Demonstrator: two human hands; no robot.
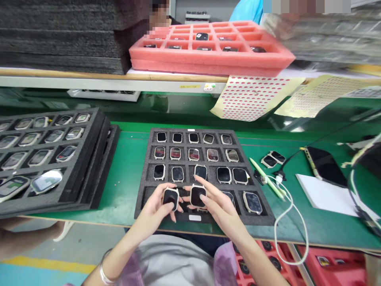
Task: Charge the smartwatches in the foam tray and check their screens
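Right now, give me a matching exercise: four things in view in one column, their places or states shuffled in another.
1 pink tray
2 green pen
3 phone
4 left hand

A holding a watch
B right of the black tray
C upper shelf
D beside the white pad

Pairs: 1-C, 2-B, 3-D, 4-A

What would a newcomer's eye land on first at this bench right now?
Front and centre, the left hand holds the left watch body and the right hand the right watch body, side by side over the front row of the black foam tray of dark-faced watches. Behind, on the raised shelf, a pink foam tray stands out. At the left sits a stack of black trays.
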